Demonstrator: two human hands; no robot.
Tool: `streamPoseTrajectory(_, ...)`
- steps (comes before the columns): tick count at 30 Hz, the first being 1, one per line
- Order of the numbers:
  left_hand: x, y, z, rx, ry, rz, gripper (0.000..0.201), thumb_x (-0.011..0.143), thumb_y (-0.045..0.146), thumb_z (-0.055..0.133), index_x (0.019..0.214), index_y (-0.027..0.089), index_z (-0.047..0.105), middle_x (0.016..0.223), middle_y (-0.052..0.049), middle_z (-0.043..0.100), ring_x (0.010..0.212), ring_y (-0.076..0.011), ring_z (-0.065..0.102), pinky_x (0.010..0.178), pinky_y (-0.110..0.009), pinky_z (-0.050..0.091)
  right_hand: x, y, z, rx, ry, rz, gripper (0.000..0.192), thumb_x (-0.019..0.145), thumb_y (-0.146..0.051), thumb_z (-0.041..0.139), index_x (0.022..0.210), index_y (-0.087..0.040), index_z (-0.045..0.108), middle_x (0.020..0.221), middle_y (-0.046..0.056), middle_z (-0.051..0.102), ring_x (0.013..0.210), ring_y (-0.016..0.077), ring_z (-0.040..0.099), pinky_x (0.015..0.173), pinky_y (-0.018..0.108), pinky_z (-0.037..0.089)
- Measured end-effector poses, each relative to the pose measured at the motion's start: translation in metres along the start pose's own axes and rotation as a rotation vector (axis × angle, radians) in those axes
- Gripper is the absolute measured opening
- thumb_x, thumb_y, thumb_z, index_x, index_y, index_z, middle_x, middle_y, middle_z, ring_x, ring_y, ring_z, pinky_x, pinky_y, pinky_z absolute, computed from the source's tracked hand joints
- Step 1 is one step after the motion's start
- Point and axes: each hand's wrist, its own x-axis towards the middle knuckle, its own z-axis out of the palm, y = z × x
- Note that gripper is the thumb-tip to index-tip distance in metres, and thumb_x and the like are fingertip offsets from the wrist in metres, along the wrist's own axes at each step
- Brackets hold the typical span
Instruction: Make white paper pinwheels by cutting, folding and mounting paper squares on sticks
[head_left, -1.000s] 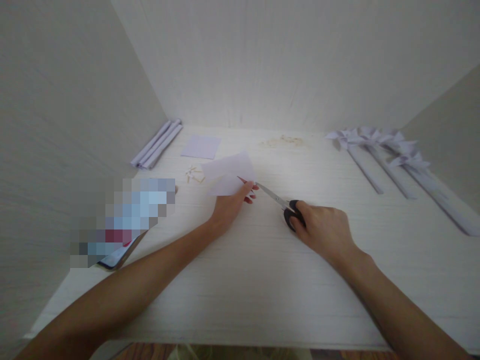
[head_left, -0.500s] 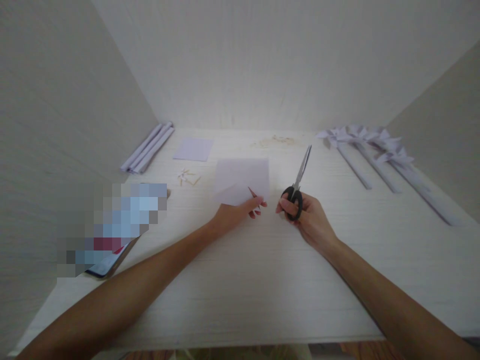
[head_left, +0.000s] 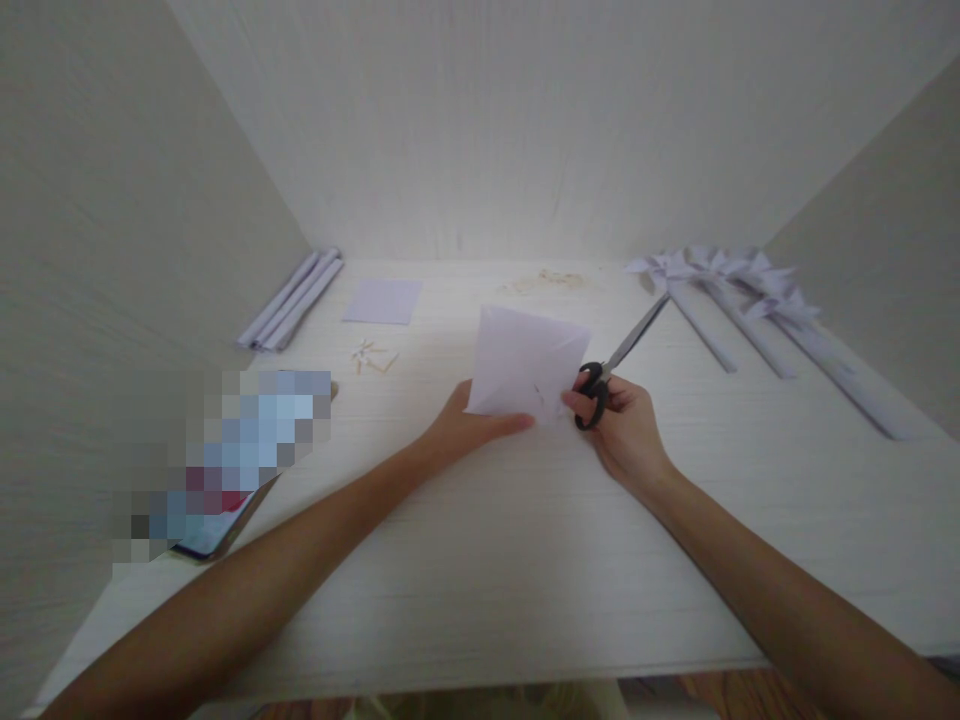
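A square sheet of pale lilac paper (head_left: pixel 525 355), raised and slightly tilted, is in my left hand (head_left: pixel 469 425). The thumb runs along its near edge, and the other fingers are hidden behind it. Faint creases cross the sheet. A short thin dark mark shows near its lower right; I cannot tell if it is a slit or a small object. Scissors (head_left: pixel 598 385) with black handles rest in my right hand (head_left: pixel 626 425), blades closed and pointing away to the upper right. The right thumb is at the paper's right edge.
Another lilac square (head_left: pixel 382 301) lies at back left, near small pale sticks (head_left: pixel 371 355) and rolled paper tubes (head_left: pixel 292 300). A phone (head_left: pixel 225 530), partly blurred, lies at left. Paper pinwheels on tubes (head_left: pixel 750 330) line the right. Pale bits (head_left: pixel 559 280) lie near the back wall.
The paper has come up off the table into my left hand and shifted right. The scissors have tilted further to the right, and my right thumb has come to the paper's edge.
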Motion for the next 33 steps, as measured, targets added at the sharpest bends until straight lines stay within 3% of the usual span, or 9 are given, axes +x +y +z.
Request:
streamPoseTrajectory(2, 0.003, 0.001, -0.002, -0.183, -0.043, 0.014, 0.031, 0.059, 0.032, 0.066, 0.084, 0.014, 0.063, 0.082, -0.008, 0.066, 0.075, -0.0198, 0.061, 0.072, -0.034, 0.048, 0.002, -0.001, -0.001, 0.02, 0.002, 0.019, 0.018, 0.05, -0.017, 0.072, 0.063, -0.017, 0.06, 0.059, -0.005, 0.052, 0.05, 0.0054, 0.043, 0.043, 0.019, 0.031)
streamPoseTrajectory(4, 0.007, 0.0, -0.004, -0.37, 0.0, 0.044, 0.031, 0.064, 0.037, 0.059, 0.081, 0.012, 0.062, 0.079, -0.01, 0.066, 0.073, -0.0197, 0.061, 0.069, -0.034, 0.048, 0.003, -0.002, -0.002, 0.041, -0.001, 0.041, 0.018, 0.047, -0.016, 0.073, 0.062, -0.017, 0.061, 0.06, -0.005, 0.053, 0.051, 0.0056, 0.044, 0.044, 0.019, 0.032)
streamPoseTrajectory(6, 0.012, -0.003, -0.004, -0.412, 0.066, 0.016, 0.028, 0.064, 0.036, 0.059, 0.075, 0.01, 0.062, 0.074, -0.01, 0.065, 0.07, -0.0186, 0.061, 0.067, -0.033, 0.049, 0.003, -0.003, -0.002, 0.054, -0.003, 0.055, 0.019, 0.046, -0.015, 0.073, 0.061, -0.017, 0.062, 0.06, -0.005, 0.054, 0.051, 0.0054, 0.045, 0.044, 0.019, 0.033)
streamPoseTrajectory(9, 0.014, -0.01, -0.006, -0.3, 0.076, -0.04, 0.022, 0.059, 0.029, 0.065, 0.072, 0.011, 0.063, 0.071, -0.007, 0.065, 0.065, -0.0162, 0.06, 0.066, -0.031, 0.048, 0.004, -0.003, -0.001, 0.051, 0.004, 0.051, 0.019, 0.046, -0.016, 0.073, 0.062, -0.018, 0.062, 0.058, -0.005, 0.054, 0.048, 0.005, 0.043, 0.042, 0.019, 0.031)
streamPoseTrajectory(13, 0.011, -0.012, -0.01, -0.123, -0.003, -0.078, 0.021, 0.057, 0.029, 0.067, 0.071, 0.013, 0.065, 0.069, -0.005, 0.066, 0.062, -0.0154, 0.06, 0.063, -0.03, 0.048, 0.005, -0.004, -0.001, 0.058, 0.066, 0.023, 0.017, 0.05, -0.018, 0.071, 0.063, -0.018, 0.062, 0.054, -0.006, 0.051, 0.043, 0.0037, 0.038, 0.039, 0.019, 0.026)
streamPoseTrajectory(18, 0.006, -0.004, -0.007, 0.038, -0.068, -0.048, 0.024, 0.051, 0.025, 0.07, 0.073, 0.015, 0.066, 0.075, -0.004, 0.067, 0.064, -0.0155, 0.06, 0.061, -0.029, 0.048, 0.007, -0.005, -0.001, 0.118, 0.1, -0.007, 0.015, 0.052, -0.018, 0.069, 0.064, -0.017, 0.061, 0.055, -0.006, 0.05, 0.048, 0.0049, 0.043, 0.044, 0.019, 0.034)
streamPoseTrajectory(21, 0.005, -0.004, -0.003, 0.056, 0.0, 0.027, 0.031, 0.049, 0.024, 0.071, 0.079, 0.017, 0.066, 0.081, -0.004, 0.068, 0.071, -0.017, 0.061, 0.065, -0.029, 0.048, 0.01, -0.004, -0.002, 0.133, 0.122, -0.015, 0.016, 0.055, -0.023, 0.069, 0.065, -0.017, 0.058, 0.059, -0.005, 0.052, 0.048, 0.0049, 0.044, 0.042, 0.018, 0.033)
streamPoseTrajectory(25, 0.007, -0.009, 0.0, 0.012, 0.188, 0.058, 0.03, 0.052, 0.03, 0.07, 0.078, 0.016, 0.065, 0.083, -0.006, 0.067, 0.074, -0.0173, 0.06, 0.064, -0.028, 0.048, 0.009, -0.004, 0.001, 0.122, 0.192, -0.014, 0.024, 0.061, -0.034, 0.066, 0.065, -0.017, 0.05, 0.061, -0.004, 0.056, 0.037, 0.0025, 0.033, 0.032, 0.017, 0.021)
streamPoseTrajectory(33, 0.01, -0.011, 0.015, -0.2, 0.315, 0.09, 0.03, 0.055, 0.032, 0.068, 0.078, 0.013, 0.063, 0.085, -0.007, 0.066, 0.079, -0.0173, 0.059, 0.068, -0.028, 0.047, -0.013, -0.001, 0.022, -0.056, -0.081, 0.032, 0.024, 0.056, -0.03, 0.069, 0.064, -0.017, 0.05, 0.063, -0.003, 0.058, 0.043, 0.0048, 0.04, 0.038, 0.018, 0.029)
